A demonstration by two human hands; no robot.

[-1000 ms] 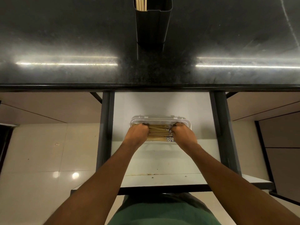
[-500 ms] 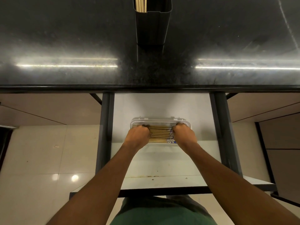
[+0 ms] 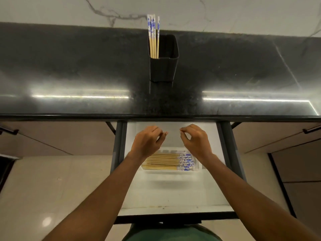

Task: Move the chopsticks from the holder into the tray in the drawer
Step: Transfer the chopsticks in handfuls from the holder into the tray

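Fingers [image 3: 163, 134] of the left hand [image 3: 147, 141]: loosely curled, thumb near forefinger, nothing between them. Fingers [image 3: 182, 131] of the right hand [image 3: 196, 141]: same, empty. Both hands hover apart above the tray's far edge.

Below them, the laid chopsticks [image 3: 166, 161] lie flat and parallel in the tray [image 3: 198, 168], patterned ends to the right. The tray rests on the floor of the open drawer [image 3: 173, 193].

Beyond, on the black countertop [image 3: 69, 66], the holder [image 3: 164, 68] keeps a few standing chopsticks [image 3: 153, 37] in its left corner, patterned ends up.

Judgement: the next step is the reach to the holder. Best done by pinching the bunch near the tops and lifting straight up clear of the rim so the holder does not tip. Lay them pattern-right.
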